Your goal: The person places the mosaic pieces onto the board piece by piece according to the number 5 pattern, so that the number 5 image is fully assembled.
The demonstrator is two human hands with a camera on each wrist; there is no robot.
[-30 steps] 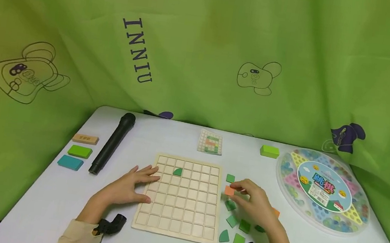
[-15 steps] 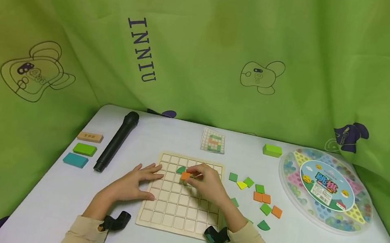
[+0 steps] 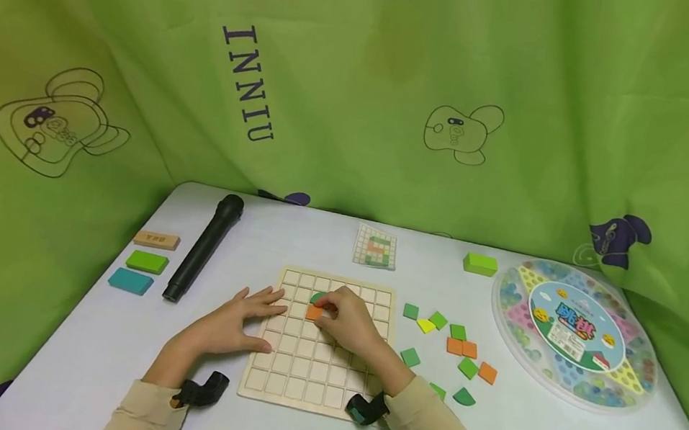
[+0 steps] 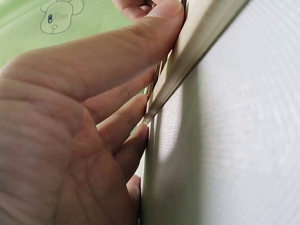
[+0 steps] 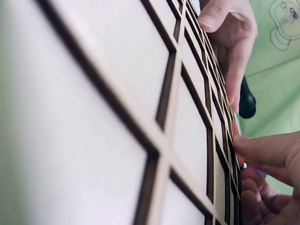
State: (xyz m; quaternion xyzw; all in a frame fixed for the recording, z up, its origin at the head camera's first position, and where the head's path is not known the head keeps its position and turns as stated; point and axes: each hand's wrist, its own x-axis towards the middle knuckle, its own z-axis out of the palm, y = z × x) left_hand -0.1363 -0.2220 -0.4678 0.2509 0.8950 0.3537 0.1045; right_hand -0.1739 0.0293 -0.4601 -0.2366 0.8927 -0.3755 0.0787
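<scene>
A pale wooden grid board (image 3: pixel 298 388) lies in the middle of the white table. My right hand (image 3: pixel 349 321) is over its upper part, finger and thumb at an orange square tile (image 3: pixel 313 313) in one of the cells. In the right wrist view the thumb meets the orange tile (image 5: pixel 235 128); part of the tile is covered. Just above it a green quarter-circle tile (image 3: pixel 317 298) sits on the board. My left hand (image 3: pixel 228 327) rests with spread fingers on the board's left edge; the left wrist view shows fingers along the board's side (image 4: pixel 180 65).
Several loose tiles, such as an orange tile (image 3: pixel 487 372) and a yellow tile (image 3: pixel 425 325), lie right of the board. A patterned card (image 3: pixel 376 247) is behind it. A black microphone (image 3: pixel 204 247), coloured blocks (image 3: pixel 146 261) and a round marble game box (image 3: pixel 569 346) stand farther out.
My right hand has carried the orange tile from the table's right side leftward over the board and lowered it below the green quarter-circle. The left hand stays at the board's edge.
</scene>
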